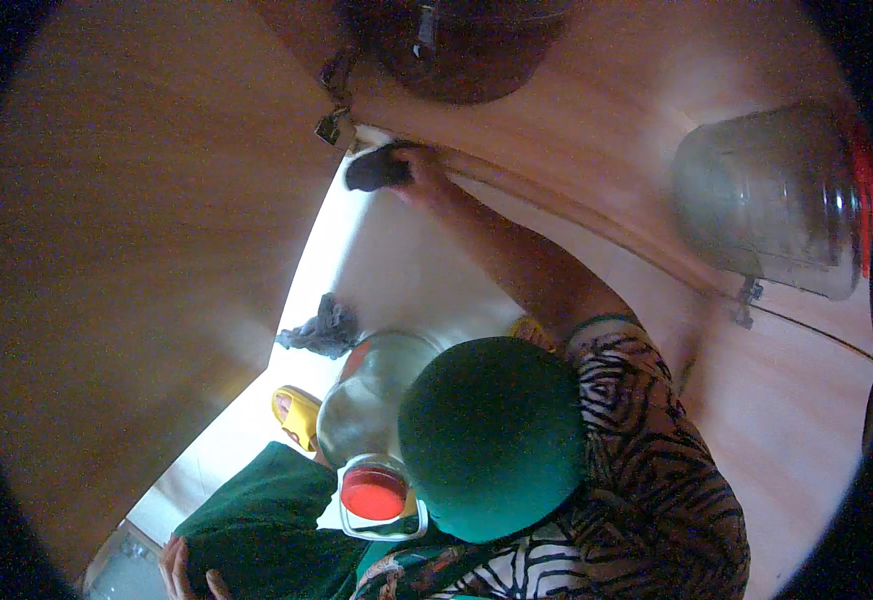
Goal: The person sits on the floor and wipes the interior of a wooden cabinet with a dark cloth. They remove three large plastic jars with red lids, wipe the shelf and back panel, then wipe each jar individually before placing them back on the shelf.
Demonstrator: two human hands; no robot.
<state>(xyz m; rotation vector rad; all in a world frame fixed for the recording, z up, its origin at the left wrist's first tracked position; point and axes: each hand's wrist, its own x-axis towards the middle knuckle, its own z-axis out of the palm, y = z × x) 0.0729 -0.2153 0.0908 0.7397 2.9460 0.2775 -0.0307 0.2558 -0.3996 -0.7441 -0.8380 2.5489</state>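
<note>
My right hand [421,176] is stretched forward and grips a dark cloth [376,169] against the inner corner of a wooden compartment. My left hand [185,568], at the lower left edge and partly cut off, rests on a green trouser leg [264,499] with its fingers apart and nothing visible in it. Between my legs is a large clear jug [369,420] with a red cap [374,493] and a pale carrying handle. A crumpled grey cloth [324,328] lies beyond the jug, on the brightly lit surface.
A wooden panel [128,225] fills the left side. At the right is a large clear container [766,202] with red at its end, near a metal hinge [748,300]. A dark rounded vessel [474,52] is at the top. My foot wears a yellow slipper [297,416].
</note>
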